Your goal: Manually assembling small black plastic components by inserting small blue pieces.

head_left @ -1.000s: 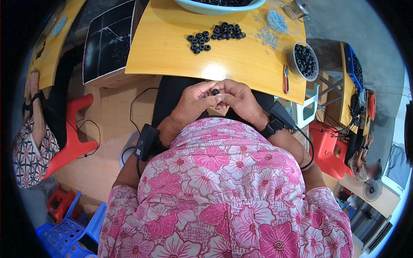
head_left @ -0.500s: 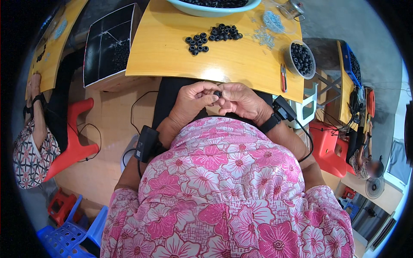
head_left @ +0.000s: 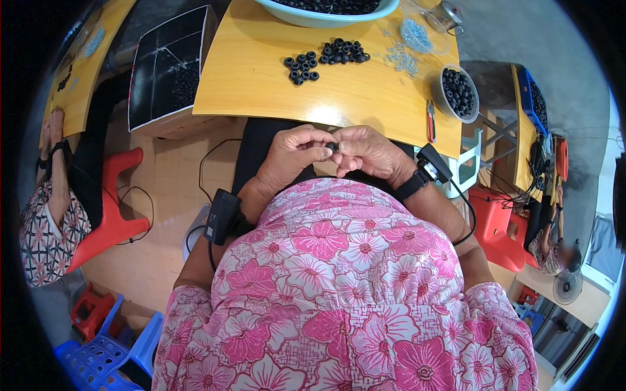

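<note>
Over my lap, just off the table's front edge, my two hands meet. My left hand [head_left: 291, 154] pinches a small round black rubber-like piece [head_left: 332, 147] between thumb and fingers. Against its right side my right hand [head_left: 370, 152] is closed, thumb and forefinger pressed together; whatever sits between those fingertips is too small to make out. Beyond the hands, several black ring-shaped pieces [head_left: 302, 68] with holes lie loose on the yellow table [head_left: 261, 98], with another cluster of black pieces [head_left: 343, 51] beside them.
A pale blue basin [head_left: 326, 17] of black pieces stands at the back. Small clear bits [head_left: 401, 60] lie to its right, near a clear tub [head_left: 460, 94] of black pieces and red-handled snippers [head_left: 431, 122]. Left of the table is a black-lined box [head_left: 166, 72]. A person [head_left: 55, 215] sits far left.
The black piece has turned slightly between my fingers, and the right fingertips have shifted against it. My view has moved a little; the things on the table stay put.
</note>
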Demonstrator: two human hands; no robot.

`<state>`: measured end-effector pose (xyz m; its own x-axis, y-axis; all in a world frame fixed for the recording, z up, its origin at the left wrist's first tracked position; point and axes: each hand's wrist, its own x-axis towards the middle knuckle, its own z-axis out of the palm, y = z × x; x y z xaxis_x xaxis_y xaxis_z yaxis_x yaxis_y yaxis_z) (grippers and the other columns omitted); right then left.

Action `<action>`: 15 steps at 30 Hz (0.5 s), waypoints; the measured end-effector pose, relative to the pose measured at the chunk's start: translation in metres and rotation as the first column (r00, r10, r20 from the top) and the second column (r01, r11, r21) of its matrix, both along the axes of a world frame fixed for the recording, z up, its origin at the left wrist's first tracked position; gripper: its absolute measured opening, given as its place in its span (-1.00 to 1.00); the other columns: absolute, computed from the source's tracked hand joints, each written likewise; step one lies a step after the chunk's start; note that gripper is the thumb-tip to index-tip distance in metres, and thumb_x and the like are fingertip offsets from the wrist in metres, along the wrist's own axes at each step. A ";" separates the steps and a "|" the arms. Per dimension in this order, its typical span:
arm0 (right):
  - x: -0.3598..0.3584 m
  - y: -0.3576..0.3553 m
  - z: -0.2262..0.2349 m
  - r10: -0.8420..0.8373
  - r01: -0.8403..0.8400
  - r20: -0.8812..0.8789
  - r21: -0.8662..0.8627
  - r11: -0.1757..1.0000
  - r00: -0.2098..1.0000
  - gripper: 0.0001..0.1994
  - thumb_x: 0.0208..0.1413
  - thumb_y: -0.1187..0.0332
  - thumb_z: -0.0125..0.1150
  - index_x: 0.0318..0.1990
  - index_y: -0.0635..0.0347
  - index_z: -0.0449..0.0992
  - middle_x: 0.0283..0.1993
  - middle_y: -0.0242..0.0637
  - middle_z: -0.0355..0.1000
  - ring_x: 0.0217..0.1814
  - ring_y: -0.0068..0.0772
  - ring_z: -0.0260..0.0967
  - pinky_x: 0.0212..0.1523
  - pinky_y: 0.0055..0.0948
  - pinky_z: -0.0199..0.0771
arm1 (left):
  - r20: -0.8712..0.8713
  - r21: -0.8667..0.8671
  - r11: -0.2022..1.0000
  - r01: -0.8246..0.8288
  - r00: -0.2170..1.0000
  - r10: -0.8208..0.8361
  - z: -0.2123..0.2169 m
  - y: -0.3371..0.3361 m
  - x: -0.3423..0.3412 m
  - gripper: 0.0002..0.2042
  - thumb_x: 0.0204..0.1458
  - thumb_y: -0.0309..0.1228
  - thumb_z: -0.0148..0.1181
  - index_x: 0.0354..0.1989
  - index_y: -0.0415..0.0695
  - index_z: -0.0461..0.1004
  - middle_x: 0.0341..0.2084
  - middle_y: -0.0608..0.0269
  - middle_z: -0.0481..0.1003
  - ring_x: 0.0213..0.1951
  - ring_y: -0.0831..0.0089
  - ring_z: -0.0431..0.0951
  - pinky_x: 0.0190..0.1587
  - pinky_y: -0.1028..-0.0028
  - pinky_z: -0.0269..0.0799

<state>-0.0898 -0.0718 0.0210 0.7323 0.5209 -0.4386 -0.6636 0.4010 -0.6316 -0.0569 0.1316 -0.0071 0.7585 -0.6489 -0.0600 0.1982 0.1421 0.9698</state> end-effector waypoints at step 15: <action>-0.007 0.005 0.011 -0.116 0.203 0.221 -0.430 0.880 0.968 -0.87 0.04 0.46 0.23 -0.27 0.28 0.46 -0.39 -0.32 0.47 -0.47 -0.61 0.39 -0.41 -0.64 0.47 | -0.157 -0.010 1.000 -0.025 0.987 0.023 0.006 -0.001 -0.001 -0.82 -0.06 -0.54 0.22 -0.25 -0.27 0.53 -0.37 0.34 0.51 -0.31 0.63 0.44 -0.21 0.63 0.36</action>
